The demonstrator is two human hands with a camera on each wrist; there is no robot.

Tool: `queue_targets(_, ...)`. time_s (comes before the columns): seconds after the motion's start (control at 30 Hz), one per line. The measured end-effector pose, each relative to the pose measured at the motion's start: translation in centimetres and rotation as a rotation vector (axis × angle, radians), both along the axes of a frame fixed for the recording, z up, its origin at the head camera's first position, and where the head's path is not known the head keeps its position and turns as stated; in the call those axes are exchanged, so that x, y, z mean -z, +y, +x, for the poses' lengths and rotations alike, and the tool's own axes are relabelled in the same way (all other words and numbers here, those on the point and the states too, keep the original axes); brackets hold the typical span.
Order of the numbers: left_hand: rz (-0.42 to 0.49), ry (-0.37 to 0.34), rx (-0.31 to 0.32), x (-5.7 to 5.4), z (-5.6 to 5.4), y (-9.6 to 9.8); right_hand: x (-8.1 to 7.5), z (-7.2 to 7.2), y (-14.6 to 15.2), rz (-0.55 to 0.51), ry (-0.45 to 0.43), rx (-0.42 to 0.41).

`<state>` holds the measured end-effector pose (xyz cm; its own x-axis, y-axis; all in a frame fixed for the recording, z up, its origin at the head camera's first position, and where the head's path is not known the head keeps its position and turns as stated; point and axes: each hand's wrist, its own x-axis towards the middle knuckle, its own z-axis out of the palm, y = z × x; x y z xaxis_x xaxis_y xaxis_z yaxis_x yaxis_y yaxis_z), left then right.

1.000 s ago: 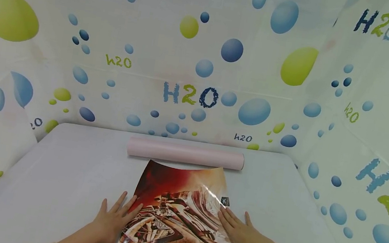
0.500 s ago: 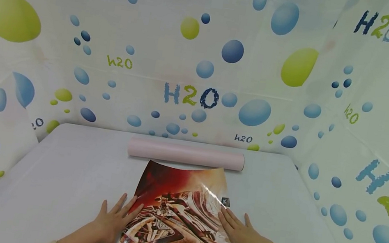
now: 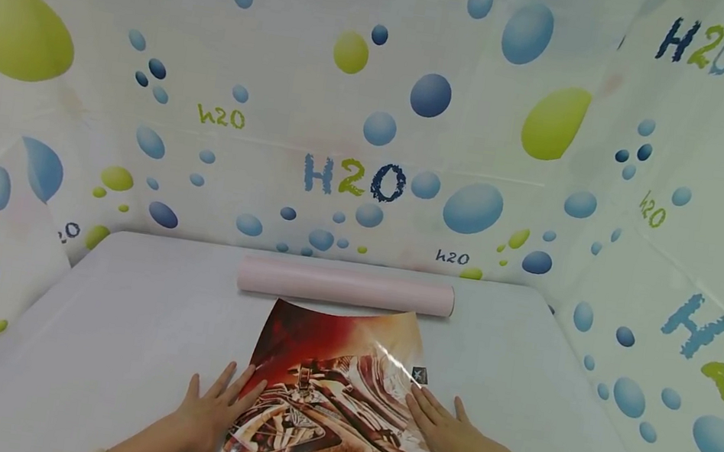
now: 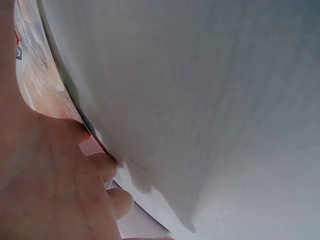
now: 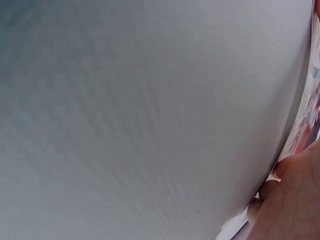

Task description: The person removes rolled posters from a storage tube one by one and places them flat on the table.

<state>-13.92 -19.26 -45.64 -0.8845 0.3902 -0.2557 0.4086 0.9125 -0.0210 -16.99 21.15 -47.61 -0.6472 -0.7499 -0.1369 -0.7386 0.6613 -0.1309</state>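
Observation:
A glossy poster [image 3: 337, 400] with a brown and red motorcycle picture lies on the white table in the head view, its far corners lifted a little. My left hand [image 3: 212, 415] rests along its left edge, fingers spread and straight, fingertips on the print. On the opposite edge my right hand [image 3: 448, 440] lies with extended fingers touching the sheet. The near end of the poster runs out of the frame. In the left wrist view the poster's edge [image 4: 55, 82] curves past the hand; the right wrist view shows a strip of the poster [image 5: 305, 122] too.
A pale pink roll [image 3: 346, 287] lies crosswise behind the poster, near the table's back edge. The white table [image 3: 111, 330] extends to both sides. A curtain [image 3: 273, 67] printed with blue and green dots encloses the back and sides.

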Motion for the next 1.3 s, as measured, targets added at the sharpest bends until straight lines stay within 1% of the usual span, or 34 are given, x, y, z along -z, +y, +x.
queue_targets(0.13,-0.001,-0.009,-0.007,0.1,0.0,0.1,0.0,0.0,0.0,0.004,0.006,-0.008)
queue_targets(0.27,0.006,-0.001,-0.006,0.3,0.0,0.0,-0.1,0.0,0.0,0.003,0.009,-0.011)
queue_targets(0.4,0.008,-0.005,-0.004,0.3,-0.1,-0.2,-0.2,-0.1,0.0,-0.017,-0.004,-0.022)
queue_targets(0.53,0.009,-0.022,-0.008,0.3,-0.2,-0.3,-0.1,-0.2,0.0,-0.030,-0.014,-0.031)
queue_targets(0.73,0.021,-0.011,-0.004,0.2,-0.1,-0.3,-0.3,-0.2,0.1,-0.026,-0.026,-0.030)
queue_targets(0.87,0.029,0.003,0.004,-0.2,0.0,-0.3,-0.6,-0.2,0.0,-0.034,-0.042,-0.035)
queue_targets(1.07,0.031,0.033,0.030,-0.9,0.2,-0.3,-1.2,-0.1,0.0,-0.058,-0.040,-0.058)
queue_targets(1.2,0.040,0.016,0.044,-0.9,0.4,-0.1,-1.5,-0.1,0.0,-0.055,-0.050,-0.051)
queue_targets(1.3,0.086,-0.007,0.056,-0.5,0.8,0.0,-1.7,-0.1,0.1,-0.051,-0.054,-0.047)
